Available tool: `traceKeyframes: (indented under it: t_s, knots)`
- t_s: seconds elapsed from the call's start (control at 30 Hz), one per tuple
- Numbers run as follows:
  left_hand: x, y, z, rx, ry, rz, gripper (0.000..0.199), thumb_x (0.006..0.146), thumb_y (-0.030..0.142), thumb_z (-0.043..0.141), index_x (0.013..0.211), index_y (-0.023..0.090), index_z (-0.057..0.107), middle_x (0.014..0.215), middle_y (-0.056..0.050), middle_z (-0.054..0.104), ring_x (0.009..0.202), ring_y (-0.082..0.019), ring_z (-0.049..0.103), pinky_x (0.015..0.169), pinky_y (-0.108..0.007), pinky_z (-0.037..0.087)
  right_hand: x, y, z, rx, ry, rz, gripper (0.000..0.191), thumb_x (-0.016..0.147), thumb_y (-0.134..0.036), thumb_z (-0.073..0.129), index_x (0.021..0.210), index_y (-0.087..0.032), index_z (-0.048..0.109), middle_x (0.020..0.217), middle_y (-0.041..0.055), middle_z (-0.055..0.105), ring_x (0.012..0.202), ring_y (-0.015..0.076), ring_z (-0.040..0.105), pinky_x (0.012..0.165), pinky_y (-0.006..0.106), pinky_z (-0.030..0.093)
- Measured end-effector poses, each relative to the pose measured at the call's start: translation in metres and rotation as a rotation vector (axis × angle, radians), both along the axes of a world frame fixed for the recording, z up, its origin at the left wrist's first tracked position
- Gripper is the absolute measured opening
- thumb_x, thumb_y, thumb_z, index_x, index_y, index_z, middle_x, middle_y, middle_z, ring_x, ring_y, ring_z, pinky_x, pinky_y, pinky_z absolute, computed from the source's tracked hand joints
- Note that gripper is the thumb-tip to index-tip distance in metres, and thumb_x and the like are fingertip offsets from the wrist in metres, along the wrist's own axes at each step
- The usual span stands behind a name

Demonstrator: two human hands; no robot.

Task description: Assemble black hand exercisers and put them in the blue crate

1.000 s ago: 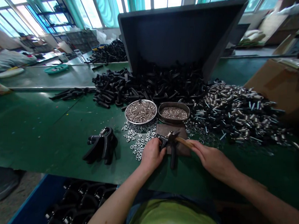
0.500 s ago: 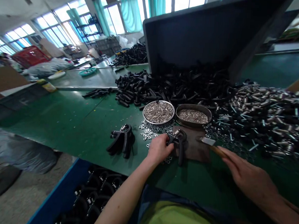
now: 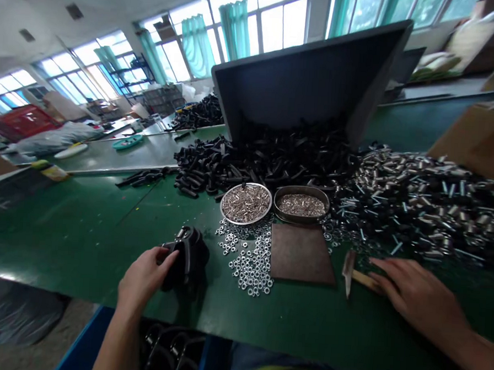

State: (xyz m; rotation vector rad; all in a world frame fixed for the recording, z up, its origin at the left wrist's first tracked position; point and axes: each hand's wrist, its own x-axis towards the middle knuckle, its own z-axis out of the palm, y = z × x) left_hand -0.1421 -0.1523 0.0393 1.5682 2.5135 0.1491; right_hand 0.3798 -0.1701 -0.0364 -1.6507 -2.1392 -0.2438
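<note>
Well, left hand (image 3: 143, 276) pinches black clamp (image 3: 189, 249) between fingertips; right hand (image 3: 425, 296), loosely open, touches hammer handle (image 3: 365, 280).

Looks like a workshop or small factory floor, with small hardware in bulk. Shows it in the long green counter (image 3: 83, 220), spread with black plastic parts (image 3: 198, 168) below a tipped grey bin (image 3: 306, 77), heaped metal fittings (image 3: 453, 204), loose nuts (image 3: 253, 271), and pins in a round dish (image 3: 221, 207) beside an oval tin (image 3: 299, 218). Includes a hammer (image 3: 360, 278) near a flat brown plate (image 3: 301, 254). Has a blue crate (image 3: 79, 344) below, a cardboard box (image 3: 473, 136) at right, metal shelving (image 3: 130, 79) behind, and tall windows (image 3: 280, 26) with teal curtains (image 3: 196, 44).
</note>
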Motion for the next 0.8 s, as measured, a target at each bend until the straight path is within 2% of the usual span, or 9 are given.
traceKeyframes:
  t_s: [0.1, 0.17, 0.3, 0.4, 0.5, 0.57, 0.63, 0.73, 0.8]
  knots:
    - [0.022, 0.003, 0.010, 0.108, 0.155, 0.033, 0.057, 0.083, 0.060, 0.034, 0.112, 0.018, 0.058, 0.114, -0.015, 0.058, 0.102, -0.034, 0.056, 0.074, -0.042, 0.046, -0.017, 0.062, 0.024, -0.045, 0.034, 0.055, 0.034, 0.092, -0.032, 0.037, 0.106, -0.017, 0.063, 0.103, 0.0102, 0.065, 0.098, 0.0242, 0.056, 0.086, 0.039, 0.045]
    - [0.045, 0.008, 0.014, 0.213, 0.167, -0.031, 0.054, 0.083, 0.057, 0.035, 0.115, 0.018, 0.057, 0.117, -0.015, 0.056, 0.106, -0.034, 0.054, 0.079, -0.044, 0.047, -0.028, 0.112, 0.036, -0.094, 0.054, 0.012, 0.030, 0.091, -0.024, 0.038, 0.105, -0.017, 0.064, 0.107, 0.0096, 0.064, 0.104, 0.0232, 0.054, 0.091, 0.037, 0.042]
    - [0.098, 0.022, 0.006, 0.324, -0.127, -0.315, 0.042, 0.081, 0.051, 0.047, 0.106, 0.021, 0.061, 0.112, -0.009, 0.060, 0.104, -0.027, 0.056, 0.088, -0.040, 0.046, -0.040, 0.198, 0.041, -0.198, 0.046, -0.079, 0.030, 0.083, -0.014, 0.050, 0.109, -0.013, 0.065, 0.110, 0.0132, 0.065, 0.104, 0.0239, 0.054, 0.090, 0.034, 0.042]
    - [0.135, 0.031, -0.009, 0.322, -0.438, -0.452, 0.035, 0.079, 0.048, 0.054, 0.099, 0.021, 0.064, 0.107, -0.007, 0.063, 0.099, -0.025, 0.059, 0.088, -0.039, 0.047, -0.040, 0.228, 0.039, -0.236, 0.068, -0.109, 0.025, 0.079, -0.012, 0.056, 0.100, -0.014, 0.069, 0.099, 0.0122, 0.069, 0.098, 0.0231, 0.058, 0.085, 0.032, 0.044]
    - [0.171, 0.037, -0.023, 0.214, -0.798, -0.466, 0.033, 0.078, 0.046, 0.058, 0.098, 0.020, 0.065, 0.101, -0.008, 0.066, 0.093, -0.024, 0.062, 0.084, -0.038, 0.049, -0.039, 0.220, 0.047, -0.198, 0.124, -0.140, 0.026, 0.083, -0.015, 0.053, 0.103, -0.012, 0.069, 0.103, 0.0128, 0.069, 0.101, 0.0227, 0.058, 0.089, 0.033, 0.043]
    - [0.196, 0.040, -0.030, 0.107, -1.108, -0.419, 0.037, 0.077, 0.045, 0.062, 0.102, 0.018, 0.065, 0.105, -0.010, 0.066, 0.096, -0.024, 0.062, 0.085, -0.039, 0.050, -0.046, 0.192, 0.053, -0.145, 0.165, -0.148, 0.029, 0.085, -0.018, 0.051, 0.109, -0.013, 0.066, 0.109, 0.0116, 0.067, 0.104, 0.0214, 0.057, 0.093, 0.034, 0.042]
    - [0.221, 0.043, -0.036, 0.033, -1.453, -0.311, 0.044, 0.075, 0.045, 0.065, 0.109, 0.017, 0.062, 0.115, -0.013, 0.063, 0.104, -0.026, 0.060, 0.089, -0.039, 0.049, -0.061, 0.152, 0.053, -0.090, 0.205, -0.061, 0.028, 0.086, -0.019, 0.051, 0.110, -0.019, 0.066, 0.110, 0.0073, 0.066, 0.104, 0.0189, 0.057, 0.093, 0.034, 0.043]
    - [0.252, 0.048, -0.039, -0.015, -1.885, -0.087, 0.042, 0.080, 0.043, 0.062, 0.111, 0.015, 0.058, 0.120, -0.015, 0.061, 0.105, -0.024, 0.061, 0.089, -0.038, 0.050, -0.083, 0.098, 0.042, -0.055, 0.216, 0.447, 0.027, 0.086, -0.018, 0.049, 0.107, -0.023, 0.067, 0.105, 0.0046, 0.068, 0.101, 0.0185, 0.058, 0.088, 0.037, 0.049]
    - [0.261, 0.051, -0.040, -0.008, -2.004, 0.059, 0.028, 0.081, 0.032, 0.060, 0.104, 0.015, 0.059, 0.109, -0.013, 0.065, 0.096, -0.021, 0.064, 0.086, -0.036, 0.052, -0.086, 0.086, 0.036, -0.100, 0.164, 0.598, 0.027, 0.087, -0.020, 0.049, 0.105, -0.026, 0.067, 0.105, 0.0027, 0.067, 0.101, 0.0170, 0.058, 0.085, 0.034, 0.051]
